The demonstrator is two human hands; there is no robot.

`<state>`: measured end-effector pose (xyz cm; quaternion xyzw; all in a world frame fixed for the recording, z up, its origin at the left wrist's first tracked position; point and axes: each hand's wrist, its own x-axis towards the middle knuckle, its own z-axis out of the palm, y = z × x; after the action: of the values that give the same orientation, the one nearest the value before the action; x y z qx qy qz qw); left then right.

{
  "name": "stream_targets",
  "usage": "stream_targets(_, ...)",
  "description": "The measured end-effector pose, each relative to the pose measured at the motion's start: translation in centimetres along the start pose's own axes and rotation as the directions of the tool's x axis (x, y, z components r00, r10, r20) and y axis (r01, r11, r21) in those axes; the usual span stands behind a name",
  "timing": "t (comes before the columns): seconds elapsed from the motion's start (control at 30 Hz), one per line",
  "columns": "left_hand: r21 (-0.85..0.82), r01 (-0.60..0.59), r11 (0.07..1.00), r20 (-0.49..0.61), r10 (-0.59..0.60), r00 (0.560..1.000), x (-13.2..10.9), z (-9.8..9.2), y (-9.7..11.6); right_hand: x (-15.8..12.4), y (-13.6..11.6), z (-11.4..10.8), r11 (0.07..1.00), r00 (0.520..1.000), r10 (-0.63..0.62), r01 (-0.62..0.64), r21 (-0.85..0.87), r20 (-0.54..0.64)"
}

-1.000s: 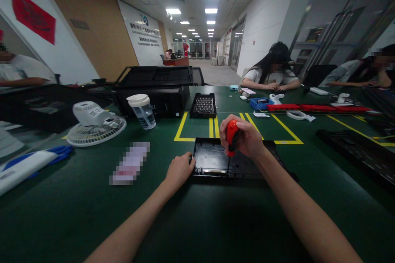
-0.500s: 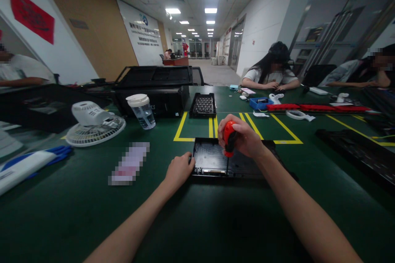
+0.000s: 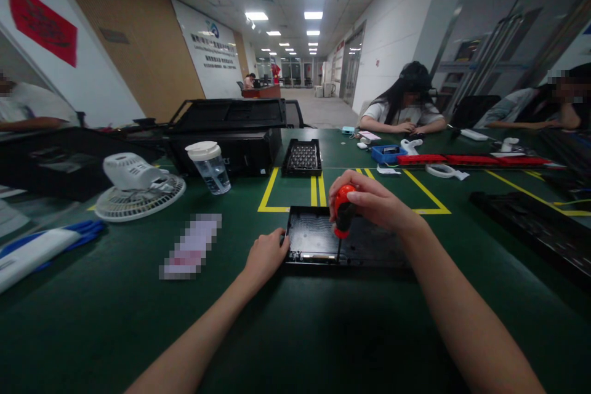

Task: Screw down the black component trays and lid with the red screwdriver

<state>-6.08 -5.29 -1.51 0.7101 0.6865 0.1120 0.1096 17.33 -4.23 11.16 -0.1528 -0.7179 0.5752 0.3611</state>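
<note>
A shallow black plastic panel (image 3: 310, 231) lies on the green table in front of me. My left hand (image 3: 266, 252) grips its left edge, thumb on the near side and fingers partly hidden. In my right hand (image 3: 376, 202) is a red and black screwdriver (image 3: 344, 203), held upright by its handle. The thin shaft points straight down at the panel's near edge, beside a small metallic strip (image 3: 318, 256). Whether a screw sits under the tip is too small to tell. My right hand and forearm cover part of the panel's right side.
Behind the panel stands a black tray (image 3: 302, 158) of small parts, by yellow tape lines. A lidded cup (image 3: 210, 167), a white fan (image 3: 141, 188) and a blurred flat item (image 3: 191, 246) are on the left. Another black panel (image 3: 530, 231) lies right. A person (image 3: 406, 104) sits across the table.
My right hand has turned about the screwdriver handle, its wrist and forearm swinging right and its fingers loosening slightly. The left hand stays on the panel's edge. The whole view has shifted slightly.
</note>
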Motion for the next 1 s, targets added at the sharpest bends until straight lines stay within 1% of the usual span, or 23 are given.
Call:
stream_targets(0.13,0.010,-0.001,1.000,-0.002,0.001,1.000,0.1,0.2,0.0,-0.6,-1.2,-0.4,0.990,1.000,0.024,-0.023,-0.136,0.005)
stream_targets(0.23,0.018,-0.005,1.000,-0.009,0.005,1.000,0.0,0.0,0.1,-0.9,-2.0,-0.5,0.968,0.999,0.038,-0.041,-0.247,-0.018)
stream_targets(0.3,0.011,-0.022,1.000,-0.045,0.023,0.999,-0.2,-0.4,0.3,-1.0,-2.3,-0.5,0.953,0.999,0.030,-0.037,-0.299,-0.030)
stream_targets(0.33,0.020,-0.029,0.999,-0.112,0.031,0.993,-0.4,-0.6,0.5,-1.1,-2.4,-0.5,0.948,0.999,0.024,-0.032,-0.316,-0.029)
stream_targets(0.37,0.025,-0.064,0.998,-0.185,0.067,0.980,-0.7,-0.9,0.8,-1.1,-2.5,-0.5,0.944,1.000,0.017,-0.024,-0.328,-0.025)
stream_targets(0.43,0.011,-0.206,0.978,-0.247,0.202,0.948,-1.3,-1.3,1.6,-1.1,-2.5,-0.6,0.939,1.000,0.005,-0.008,-0.343,-0.008)
stream_targets(0.53,-0.044,-0.428,0.903,-0.198,0.412,0.890,-2.2,-1.0,3.2,-1.1,-2.4,-0.6,0.933,1.000,-0.006,0.010,-0.361,0.011)
stream_targets(0.63,-0.061,-0.564,0.823,-0.192,0.545,0.816,-2.8,0.0,4.7,-1.1,-2.3,-0.7,0.936,1.000,-0.009,0.018,-0.351,0.026)
stream_targets(0.67,-0.057,-0.593,0.803,-0.180,0.576,0.797,-2.9,0.4,5.1,-1.1,-2.3,-0.7,0.940,1.000,-0.009,0.019,-0.342,0.030)
stream_targets(0.73,-0.037,-0.632,0.774,-0.192,0.615,0.764,-3.1,1.0,5.7,-1.1,-2.2,-0.8,0.944,0.999,-0.013,0.022,-0.329,0.029)
stream_targets(0.93,0.078,-0.666,0.742,-0.209,0.666,0.716,-2.9,1.6,5.8,-1.3,-2.2,-1.1,0.948,1.000,-0.004,0.011,-0.317,0.026)
stream_targets(1.0,0.114,-0.682,0.723,-0.215,0.688,0.693,-2.9,1.7,5.7,-1.3,-2.1,-1.2,0.950,1.000,-0.005,0.013,-0.313,0.027)
